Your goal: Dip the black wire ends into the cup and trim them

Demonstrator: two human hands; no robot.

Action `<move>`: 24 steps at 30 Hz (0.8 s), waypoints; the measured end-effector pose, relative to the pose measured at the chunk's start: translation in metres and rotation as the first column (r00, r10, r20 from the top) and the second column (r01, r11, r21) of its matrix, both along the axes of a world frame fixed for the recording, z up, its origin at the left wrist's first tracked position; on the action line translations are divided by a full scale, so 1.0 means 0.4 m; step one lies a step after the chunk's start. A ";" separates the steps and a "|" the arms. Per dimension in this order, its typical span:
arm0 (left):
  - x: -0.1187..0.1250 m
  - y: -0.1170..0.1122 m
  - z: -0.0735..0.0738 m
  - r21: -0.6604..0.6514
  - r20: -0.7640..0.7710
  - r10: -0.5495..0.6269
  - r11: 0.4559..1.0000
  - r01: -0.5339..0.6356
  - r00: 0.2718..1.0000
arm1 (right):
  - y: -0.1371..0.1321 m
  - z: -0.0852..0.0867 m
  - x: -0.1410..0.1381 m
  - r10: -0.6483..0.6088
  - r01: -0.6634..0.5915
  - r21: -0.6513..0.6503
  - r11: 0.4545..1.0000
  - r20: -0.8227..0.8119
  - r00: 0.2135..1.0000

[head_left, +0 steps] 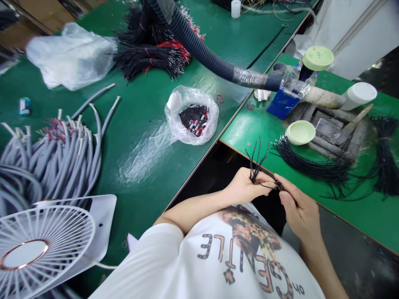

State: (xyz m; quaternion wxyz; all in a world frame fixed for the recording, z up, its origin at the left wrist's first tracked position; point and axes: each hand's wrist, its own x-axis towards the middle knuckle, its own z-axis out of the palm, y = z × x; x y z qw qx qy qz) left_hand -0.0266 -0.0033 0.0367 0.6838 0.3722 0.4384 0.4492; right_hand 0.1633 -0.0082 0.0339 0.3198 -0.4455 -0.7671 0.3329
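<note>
Several thin black wires (256,162) stick up from my left hand (246,185), whose fingers are closed around them. My right hand (297,203) pinches the ends of black wires (277,182) just beside the left fingertips. Both hands are close together in front of my shirt, near the edge of the bench. Beyond them on the right bench lies a bundle of black wires (311,164) with bare silvery ends. A clear plastic bag (215,124) standing open on the left table holds small black, red and grey pieces.
A ribbed hose (205,54) crosses above the tables to a blue box (283,103). Grey cables (62,162) and a white fan (46,245) occupy the left. Black wire bundles (152,58) lie at the back; a pale green lid (300,132) rests by a soldering tray (330,124).
</note>
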 end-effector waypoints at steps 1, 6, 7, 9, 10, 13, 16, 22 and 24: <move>0.000 -0.001 0.000 0.019 -0.009 -0.001 1.000 0.002 1.000 | 0.002 0.003 -0.003 0.008 -0.008 0.009 1.000 -0.005 1.000; -0.001 -0.006 -0.003 0.123 -0.101 -0.009 0.992 0.021 0.995 | 0.008 0.009 -0.007 0.029 -0.029 0.005 1.000 -0.004 1.000; -0.001 -0.007 -0.004 0.137 -0.122 -0.010 0.990 0.027 0.992 | 0.009 0.008 -0.007 0.029 -0.029 -0.005 1.000 0.001 1.000; -0.002 -0.008 -0.006 0.161 -0.155 -0.011 0.986 0.036 0.988 | 0.010 0.006 -0.007 0.032 -0.032 -0.023 0.999 0.006 0.999; -0.003 -0.008 -0.007 0.172 -0.165 -0.012 0.984 0.041 0.986 | 0.010 0.005 -0.007 0.035 -0.035 -0.026 0.999 0.003 0.999; -0.006 -0.009 -0.008 0.199 -0.178 -0.019 0.978 0.055 0.984 | 0.010 0.004 -0.008 0.051 -0.052 -0.028 0.998 -0.016 0.999; -0.010 -0.010 -0.005 0.204 -0.208 -0.035 0.976 0.078 0.977 | 0.011 0.004 -0.009 0.065 -0.065 -0.022 0.998 -0.028 0.998; -0.013 -0.010 -0.005 0.228 -0.187 -0.038 0.970 0.081 0.982 | 0.015 0.005 -0.008 0.081 -0.081 -0.001 0.997 -0.021 0.997; -0.014 -0.011 -0.007 0.226 -0.167 -0.046 0.970 0.084 0.985 | 0.015 0.005 -0.007 0.084 -0.084 -0.001 0.996 -0.016 0.996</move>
